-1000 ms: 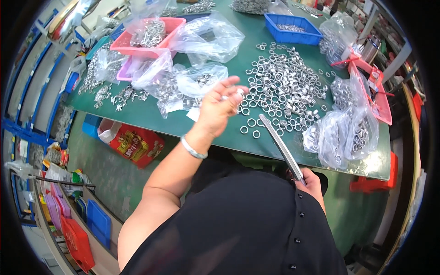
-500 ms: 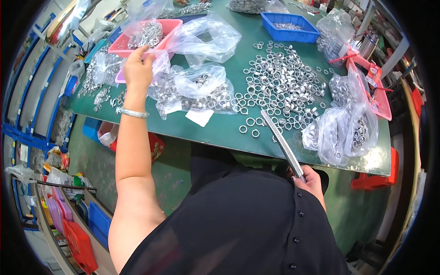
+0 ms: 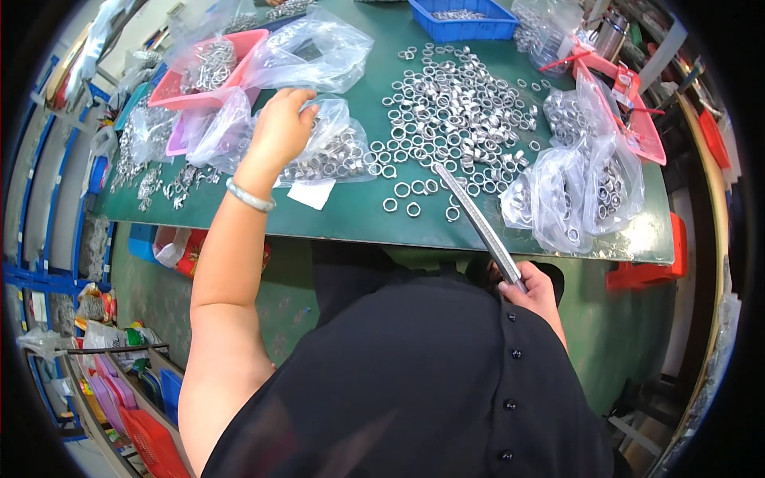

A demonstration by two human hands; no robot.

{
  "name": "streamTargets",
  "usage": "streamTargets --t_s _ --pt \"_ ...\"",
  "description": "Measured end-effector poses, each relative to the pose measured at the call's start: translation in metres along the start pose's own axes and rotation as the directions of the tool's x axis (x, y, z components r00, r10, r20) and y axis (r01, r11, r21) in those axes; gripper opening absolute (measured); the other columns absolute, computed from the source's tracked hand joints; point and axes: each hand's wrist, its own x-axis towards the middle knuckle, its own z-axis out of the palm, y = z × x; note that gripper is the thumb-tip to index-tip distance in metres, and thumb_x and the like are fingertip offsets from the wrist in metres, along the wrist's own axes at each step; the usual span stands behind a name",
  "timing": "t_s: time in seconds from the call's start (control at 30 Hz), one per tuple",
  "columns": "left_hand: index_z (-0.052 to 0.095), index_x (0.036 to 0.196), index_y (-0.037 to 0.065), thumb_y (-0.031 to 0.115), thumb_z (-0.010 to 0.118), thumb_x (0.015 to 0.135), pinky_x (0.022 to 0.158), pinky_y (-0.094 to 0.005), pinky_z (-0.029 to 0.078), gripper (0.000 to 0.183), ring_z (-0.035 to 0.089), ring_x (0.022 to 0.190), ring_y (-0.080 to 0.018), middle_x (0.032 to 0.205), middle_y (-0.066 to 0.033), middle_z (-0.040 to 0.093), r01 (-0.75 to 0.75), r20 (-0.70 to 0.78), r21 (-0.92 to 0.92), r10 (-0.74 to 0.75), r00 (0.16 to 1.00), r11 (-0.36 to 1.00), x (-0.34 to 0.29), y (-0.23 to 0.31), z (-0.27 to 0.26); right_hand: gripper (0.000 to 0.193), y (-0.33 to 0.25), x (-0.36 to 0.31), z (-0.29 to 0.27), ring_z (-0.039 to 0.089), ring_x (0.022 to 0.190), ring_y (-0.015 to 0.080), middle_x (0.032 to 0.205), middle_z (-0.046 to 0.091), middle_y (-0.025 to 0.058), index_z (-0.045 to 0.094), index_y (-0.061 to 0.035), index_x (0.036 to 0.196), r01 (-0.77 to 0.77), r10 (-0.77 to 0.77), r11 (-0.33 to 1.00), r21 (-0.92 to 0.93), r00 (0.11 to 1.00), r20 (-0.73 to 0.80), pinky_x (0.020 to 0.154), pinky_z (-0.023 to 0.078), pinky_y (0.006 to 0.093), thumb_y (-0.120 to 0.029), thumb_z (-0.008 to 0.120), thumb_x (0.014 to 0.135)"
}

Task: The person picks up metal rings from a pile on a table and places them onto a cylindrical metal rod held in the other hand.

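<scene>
My left hand [image 3: 282, 131], a bangle on its wrist, reaches over a clear plastic bag of rings [image 3: 339, 151]. Its fingers are loosely bent with the thumb apart, and I see nothing held in it. By the table's front edge my right hand [image 3: 532, 288] grips the lower end of a ring mandrel [image 3: 480, 226], a long grey metal stick with marks along it. The mandrel's tip points up and left, above the loose silver rings [image 3: 454, 111] spread over the green table [image 3: 319, 217]. No ring shows on the mandrel.
Left of the bag stand a pink basket [image 3: 169, 97] of metal pieces and an empty-looking clear bag [image 3: 319, 56]. A blue tray [image 3: 470, 29] is at the back. Bagged rings [image 3: 570, 203] and another pink basket [image 3: 649, 143] lie at right. A paper slip [image 3: 311, 193] is near the front.
My left hand has moved from the pink basket rightward to the bag of rings, its thumb now apart from the fingers. The right hand still grips the mandrel. The view has shifted slightly.
</scene>
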Motion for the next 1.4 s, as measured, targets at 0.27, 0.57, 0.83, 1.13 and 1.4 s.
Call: streamTargets --t_s 0.27,0.57,0.83,1.13,1.4 --pt "0.059 0.09 0.005 0.01 0.068 0.066 0.066 -0.0332 0.044 0.026 0.056 0.078 -0.0258 0.082 -0.0104 0.054 -0.055 0.517 -0.321 0.223 0.826 0.946 -0.063 0.08 0.024 0.01 -0.012 0.002 0.003 0.037 0.055 0.0042 0.059 0.043 -0.0039 0.052 0.0001 0.078 -0.006 0.007 0.998 -0.061 1.0 0.018 0.05 0.032 0.0206 -0.003 0.06 0.073" --pt "0.057 0.094 0.003 0.005 0.059 0.08 0.067 -0.0209 0.041 0.015 0.049 0.072 -0.0069 0.084 0.0001 0.056 0.55 0.555 -0.809 -0.036 0.831 0.208 -0.072 0.076 0.048 0.008 -0.011 0.002 0.003 0.039 0.055 0.0042 0.06 0.046 -0.0027 0.054 0.0004 0.079 0.002 0.007 0.995 -0.101 0.996 0.086 0.05 0.033 0.0208 -0.003 0.058 0.074" --pt "0.057 0.097 0.001 0.012 0.059 0.082 0.067 -0.0214 0.042 0.018 0.052 0.073 -0.0082 0.082 -0.0011 0.058 0.571 0.568 -0.816 0.052 0.821 -0.095 -0.067 0.089 0.05 0.005 -0.016 0.002 0.007 0.039 0.057 0.0031 0.059 0.045 -0.0027 0.053 0.0 0.079 0.068 -0.055 0.987 -0.143 0.994 0.097 0.051 0.034 0.0203 -0.001 0.055 0.075" --pt "0.054 0.101 -0.003 0.011 0.06 0.08 0.069 -0.0213 0.044 0.025 0.054 0.074 -0.01 0.084 -0.0044 0.058 0.566 0.556 -0.815 0.11 0.824 -0.123 -0.069 0.096 0.055 0.005 -0.014 0.003 0.008 0.038 0.056 0.0032 0.059 0.045 -0.0023 0.053 -0.0003 0.078 0.062 -0.049 0.988 -0.139 0.994 0.094 0.049 0.034 0.0205 -0.003 0.056 0.075" --pt "0.056 0.099 -0.001 0.004 0.06 0.078 0.071 -0.0223 0.045 0.022 0.054 0.076 -0.0102 0.086 -0.0038 0.058 0.545 0.534 -0.836 0.129 0.835 -0.068 -0.068 0.1 0.055 0.005 -0.011 0.005 0.006 0.039 0.055 0.0036 0.058 0.044 -0.0021 0.052 -0.0009 0.078 0.062 -0.049 0.99 -0.13 0.994 0.1 0.049 0.034 0.0206 -0.003 0.057 0.075"
